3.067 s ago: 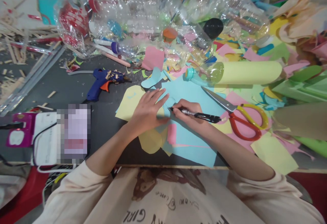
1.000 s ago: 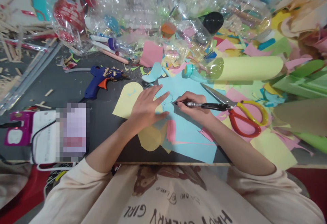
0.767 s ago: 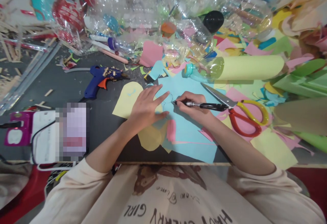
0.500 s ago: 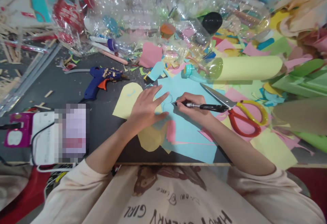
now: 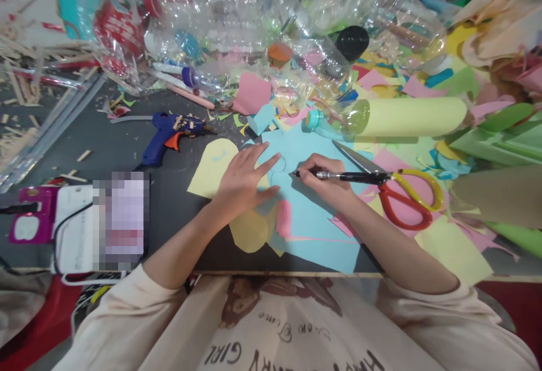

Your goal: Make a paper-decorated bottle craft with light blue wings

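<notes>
My left hand [image 5: 243,179] lies flat with fingers spread on a small light blue cut-out resting on a light blue paper sheet [image 5: 313,224]. A black pen [image 5: 342,177] is gripped in my right hand [image 5: 324,182], its tip touching the sheet just right of my left fingertips, beside a drawn outline. Yellow paper shapes [image 5: 209,170] lie under and beside my left hand.
Red and yellow scissors [image 5: 393,190] lie right of the pen. A blue glue gun [image 5: 169,134] sits to the left. A bottle with rolled yellow paper [image 5: 389,118], clear plastic bottles [image 5: 237,21], paper scraps and a white device [image 5: 76,227] surround the dark table [image 5: 122,156].
My right hand has moved the pen tip along the outline from the lower side to the right of my left fingers. My left hand has stayed pressed on the cut-out.
</notes>
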The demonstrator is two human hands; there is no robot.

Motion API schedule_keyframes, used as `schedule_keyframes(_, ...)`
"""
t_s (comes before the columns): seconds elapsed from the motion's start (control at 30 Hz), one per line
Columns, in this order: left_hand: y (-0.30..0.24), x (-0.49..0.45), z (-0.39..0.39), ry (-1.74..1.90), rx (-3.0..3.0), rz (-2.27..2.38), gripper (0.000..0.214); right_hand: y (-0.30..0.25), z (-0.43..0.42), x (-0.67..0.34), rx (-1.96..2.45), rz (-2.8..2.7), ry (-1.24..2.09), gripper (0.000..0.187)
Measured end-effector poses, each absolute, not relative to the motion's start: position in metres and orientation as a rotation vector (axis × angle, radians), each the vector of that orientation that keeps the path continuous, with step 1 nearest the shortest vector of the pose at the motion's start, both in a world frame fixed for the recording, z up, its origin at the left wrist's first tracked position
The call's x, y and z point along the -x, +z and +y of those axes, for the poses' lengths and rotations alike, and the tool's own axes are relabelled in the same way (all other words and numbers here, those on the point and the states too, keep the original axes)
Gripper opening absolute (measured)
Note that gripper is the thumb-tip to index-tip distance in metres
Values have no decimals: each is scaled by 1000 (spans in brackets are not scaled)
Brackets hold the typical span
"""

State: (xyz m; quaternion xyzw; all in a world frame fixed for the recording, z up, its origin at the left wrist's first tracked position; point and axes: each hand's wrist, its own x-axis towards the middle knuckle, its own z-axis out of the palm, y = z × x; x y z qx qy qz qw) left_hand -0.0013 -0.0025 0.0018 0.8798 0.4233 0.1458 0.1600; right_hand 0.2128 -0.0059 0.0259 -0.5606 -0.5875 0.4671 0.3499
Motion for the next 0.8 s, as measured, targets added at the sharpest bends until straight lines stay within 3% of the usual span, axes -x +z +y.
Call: schedule_keyframes(0.8, 4, 1, -3, 399, -2491, 1239, 55, 24, -8, -217, 1410, -1538, 1239, 12)
